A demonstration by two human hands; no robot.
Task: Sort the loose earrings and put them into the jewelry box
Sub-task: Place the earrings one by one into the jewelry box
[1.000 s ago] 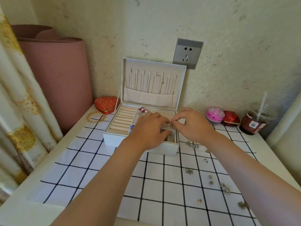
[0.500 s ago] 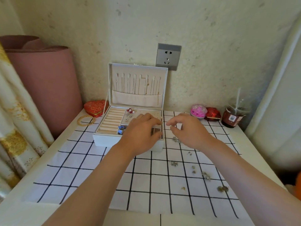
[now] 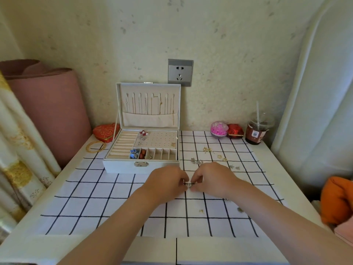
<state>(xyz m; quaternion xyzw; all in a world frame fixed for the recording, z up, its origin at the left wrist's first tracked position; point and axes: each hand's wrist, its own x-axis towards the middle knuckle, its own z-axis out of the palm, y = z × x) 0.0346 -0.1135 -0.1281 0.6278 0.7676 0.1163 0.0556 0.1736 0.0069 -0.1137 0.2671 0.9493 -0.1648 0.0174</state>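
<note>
The white jewelry box (image 3: 122, 165) stands open at the back of the checked cloth, with several earrings on its dotted panel and in its small front compartments. In front of the box my left hand (image 3: 166, 183) and my right hand (image 3: 212, 178) meet fingertip to fingertip over the cloth. Between them they pinch a small silver earring (image 3: 189, 185). More loose earrings lie scattered to the right: a gold pair (image 3: 207, 149), silver ones (image 3: 196, 161) and small gold hoops (image 3: 222, 158).
A red heart-shaped box (image 3: 105, 131) and a gold bangle (image 3: 95, 146) lie left of the jewelry box. A pink ball (image 3: 219, 129), a red pouch (image 3: 235, 130) and a lidded drink cup (image 3: 257, 131) stand at the back right. A pink roll (image 3: 49, 106) leans at the left.
Both hands have drawn back from the jewelry box toward me and come together over the cloth, where they now pinch a small silver earring. The camera has pulled back too.
</note>
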